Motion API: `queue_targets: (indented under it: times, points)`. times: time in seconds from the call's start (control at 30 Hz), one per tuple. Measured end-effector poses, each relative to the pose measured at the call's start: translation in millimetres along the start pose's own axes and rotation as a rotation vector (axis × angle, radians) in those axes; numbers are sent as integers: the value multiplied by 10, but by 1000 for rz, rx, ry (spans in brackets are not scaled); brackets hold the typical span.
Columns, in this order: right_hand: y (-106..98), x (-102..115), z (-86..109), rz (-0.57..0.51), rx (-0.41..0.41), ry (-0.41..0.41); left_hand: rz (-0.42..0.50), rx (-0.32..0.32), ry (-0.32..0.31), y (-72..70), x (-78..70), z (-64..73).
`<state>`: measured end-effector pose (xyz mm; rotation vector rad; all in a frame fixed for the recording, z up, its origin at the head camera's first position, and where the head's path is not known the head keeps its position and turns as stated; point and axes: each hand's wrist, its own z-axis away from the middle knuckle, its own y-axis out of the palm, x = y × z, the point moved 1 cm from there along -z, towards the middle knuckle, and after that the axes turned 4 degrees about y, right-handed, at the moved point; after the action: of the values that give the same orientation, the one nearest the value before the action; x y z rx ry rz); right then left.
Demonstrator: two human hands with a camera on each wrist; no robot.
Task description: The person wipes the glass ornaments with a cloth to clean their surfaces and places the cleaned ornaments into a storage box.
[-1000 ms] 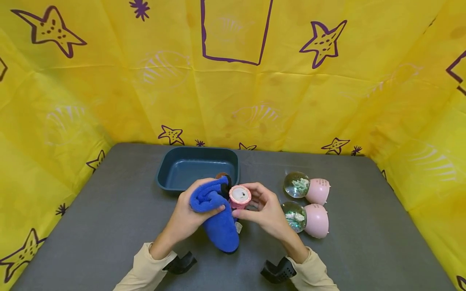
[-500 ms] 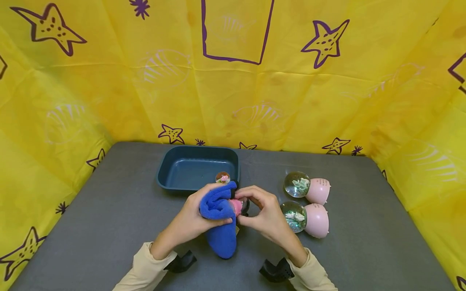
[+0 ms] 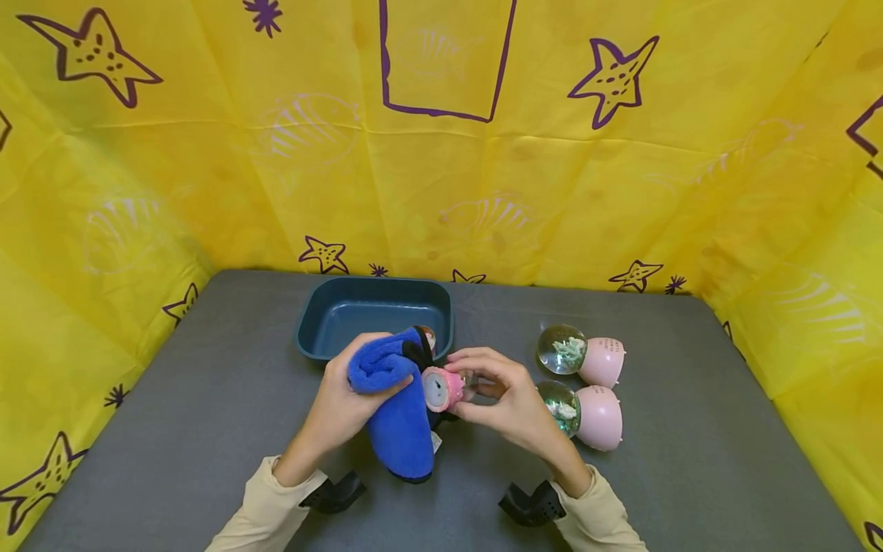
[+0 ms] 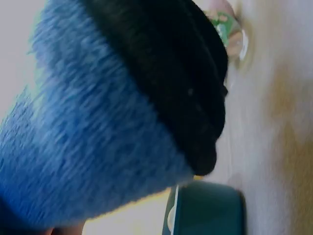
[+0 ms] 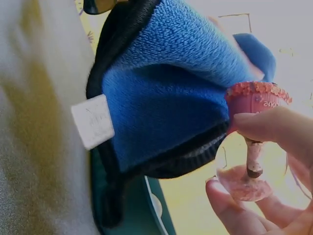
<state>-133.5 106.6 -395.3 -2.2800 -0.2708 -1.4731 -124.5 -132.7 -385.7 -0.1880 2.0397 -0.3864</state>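
Observation:
My left hand (image 3: 345, 395) grips a folded blue towel (image 3: 403, 429) with black edging, which hangs down in front of the fingers. In my right hand (image 3: 507, 395) is a small snow globe, pinched between thumb and fingers. Its pink base (image 3: 444, 389) points left, with the pale underside showing beside the towel. The right wrist view shows the clear glass ball (image 5: 252, 169) with a figure inside, below the base. There the blue towel (image 5: 166, 112) lies right against the base, its white label hanging out. Blue pile and black trim (image 4: 161, 73) fill most of the left wrist view.
Behind the hands stands a dark teal tray (image 3: 324, 354). A second small globe (image 3: 429, 337) shows partly at its front right corner, behind the towel. Two larger snow globes with pink bases (image 3: 602, 362) lie on their sides at right. Yellow cloth walls surround the grey table.
The pink base first faced up, then met the towel, and now its underside faces left. Over the last half second my left hand and the towel have shifted left, off the base.

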Motion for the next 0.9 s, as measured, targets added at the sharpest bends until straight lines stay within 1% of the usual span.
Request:
queue_targets:
  times: [0.07,0.1,0.23,0.27,0.33,0.37,0.43,0.53,0.63,0.73,0.8,0.9]
  points:
    - [-7,3,2,4,-7,15,27,27,-17,-9,-6,-1]
    - [-8,7,2,9,-10,23,42,53,-10,-4,-9,-4]
    - [0,25,9,50,-13,26,68,186,31,59,-17,-8]
    - [1,28,12,62,-17,21,61,207,43,76,-18,-7]
    - [-2,20,16,73,-19,9,46,213,60,99,-13,-1]
    - [-4,17,16,69,-18,6,42,204,71,103,-11,1]
    - [-7,11,15,41,-5,12,36,164,88,100,-3,6]
    - [-7,11,12,-10,30,53,23,93,88,81,0,8]
    - [-5,19,10,-39,53,90,-6,39,72,63,-4,3]
    - [-16,18,3,-41,47,77,-32,-6,57,43,-5,-5]
    - [-36,21,-1,-37,31,71,-23,-35,33,28,-4,-10]
    - [-72,31,-4,-23,5,58,21,-83,-5,2,1,-16]
